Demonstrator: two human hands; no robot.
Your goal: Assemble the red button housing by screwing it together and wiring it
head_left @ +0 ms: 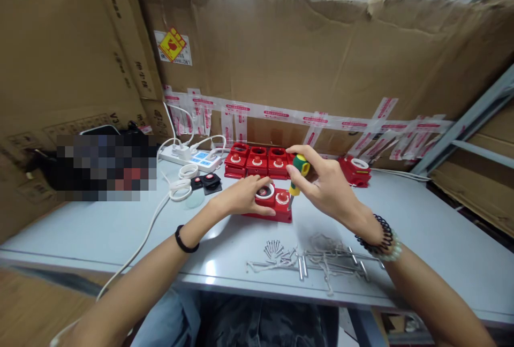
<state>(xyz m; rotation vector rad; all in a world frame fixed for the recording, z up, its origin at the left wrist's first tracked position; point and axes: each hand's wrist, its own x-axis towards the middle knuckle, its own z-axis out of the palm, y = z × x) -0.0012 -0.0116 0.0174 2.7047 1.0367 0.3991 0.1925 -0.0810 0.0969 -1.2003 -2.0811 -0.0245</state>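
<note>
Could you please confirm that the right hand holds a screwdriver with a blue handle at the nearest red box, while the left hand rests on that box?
Not quite: the handle is green and yellow, not blue, as the head view shows. The right hand does hold the screwdriver at the nearest red box, and the left hand does rest on that box.

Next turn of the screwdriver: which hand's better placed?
Right hand, I'd say: it grips the screwdriver, shaft pointing down at the near red unit's right end. Left hand holds that unit, probably steadying it.
</note>
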